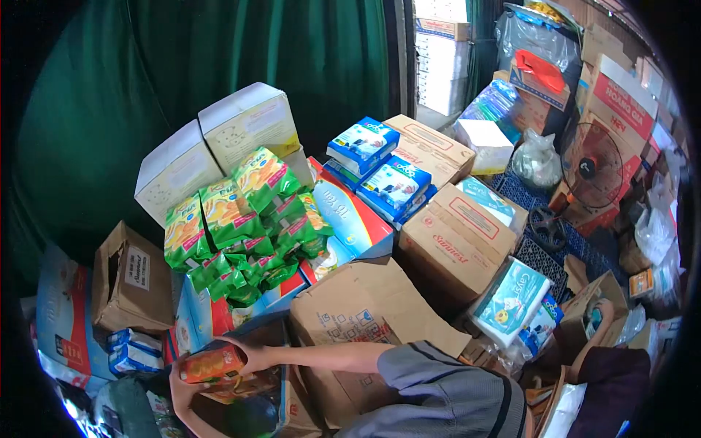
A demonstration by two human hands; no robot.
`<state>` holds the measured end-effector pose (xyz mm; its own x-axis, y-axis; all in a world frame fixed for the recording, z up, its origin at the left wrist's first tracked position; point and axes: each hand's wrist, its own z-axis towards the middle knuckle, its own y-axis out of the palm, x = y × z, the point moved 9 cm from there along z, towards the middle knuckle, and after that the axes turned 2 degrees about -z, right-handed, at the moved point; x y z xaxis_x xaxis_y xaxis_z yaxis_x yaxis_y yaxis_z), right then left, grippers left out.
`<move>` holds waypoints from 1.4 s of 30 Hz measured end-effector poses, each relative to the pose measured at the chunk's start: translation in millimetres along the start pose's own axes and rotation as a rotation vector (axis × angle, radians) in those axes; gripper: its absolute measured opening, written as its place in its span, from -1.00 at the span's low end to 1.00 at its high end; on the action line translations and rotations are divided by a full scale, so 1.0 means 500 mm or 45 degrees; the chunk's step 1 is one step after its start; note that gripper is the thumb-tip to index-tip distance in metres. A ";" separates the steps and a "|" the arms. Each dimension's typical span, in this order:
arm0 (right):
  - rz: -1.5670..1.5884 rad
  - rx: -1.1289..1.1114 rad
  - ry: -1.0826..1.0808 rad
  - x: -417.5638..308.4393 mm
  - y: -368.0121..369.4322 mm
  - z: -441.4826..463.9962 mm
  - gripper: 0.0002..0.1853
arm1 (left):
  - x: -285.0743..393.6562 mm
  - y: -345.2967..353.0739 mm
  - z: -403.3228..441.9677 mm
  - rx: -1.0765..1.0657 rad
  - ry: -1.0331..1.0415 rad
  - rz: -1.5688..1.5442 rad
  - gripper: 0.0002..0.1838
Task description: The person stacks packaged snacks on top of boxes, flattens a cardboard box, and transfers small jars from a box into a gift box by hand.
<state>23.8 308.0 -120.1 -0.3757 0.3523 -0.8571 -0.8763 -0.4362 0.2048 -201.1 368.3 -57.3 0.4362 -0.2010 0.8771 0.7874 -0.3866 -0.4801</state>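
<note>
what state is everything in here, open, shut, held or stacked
Orange packet: held by left hand and right hand
Carton below it: open
Front Sunnest carton: shut
Green packets: heaped
Blue packs: stacked
Green curtain: hanging
Fan: upright, unclear if running

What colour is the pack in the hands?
The pack is mostly orange-red; best seen in the head view, the only one.

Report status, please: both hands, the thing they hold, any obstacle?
Left hand, right hand: both on orange pack. Pack over open box. Large cardboard flap close to right forearm.
</note>
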 end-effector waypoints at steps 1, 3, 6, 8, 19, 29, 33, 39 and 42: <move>-0.004 0.005 -0.014 -0.024 0.000 0.009 0.29 | 0.032 -0.006 -0.006 -0.004 0.012 0.009 0.21; -0.018 -0.077 0.036 -0.091 0.009 0.016 0.27 | 0.152 -0.033 -0.040 0.240 0.430 0.413 0.33; -0.018 -0.039 -0.013 -0.265 0.021 0.012 0.11 | 0.316 -0.017 -0.133 0.432 0.405 -0.121 0.31; -0.068 -0.031 -0.186 -0.385 0.030 -0.008 0.02 | 0.370 -0.028 -0.168 0.462 0.639 -0.103 0.16; -0.325 0.701 -0.320 -0.680 -0.268 -0.416 -0.07 | 0.387 0.492 -0.209 -0.113 0.374 -0.784 0.12; 0.420 2.060 -0.471 -0.523 -0.378 -0.918 -0.24 | 0.483 0.873 -0.055 -0.697 0.010 -0.833 -0.04; 0.584 2.398 -0.505 -0.461 -0.344 -1.066 -0.35 | 0.410 1.049 -0.071 -1.074 0.067 -0.573 -0.05; 0.644 2.859 -0.582 -0.437 -0.296 -1.186 -0.43 | 0.436 1.104 -0.154 -1.272 -0.272 -0.808 0.01; 0.724 2.726 -0.833 -0.424 -0.333 -1.168 -0.44 | 0.401 1.149 -0.186 -1.369 -0.802 -0.944 0.18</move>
<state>425.5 -177.5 -248.2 -0.2401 0.8710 -0.4287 0.5343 0.4873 0.6907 298.5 22.2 -156.2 0.4199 0.6535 0.6297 0.3352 -0.7565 0.5616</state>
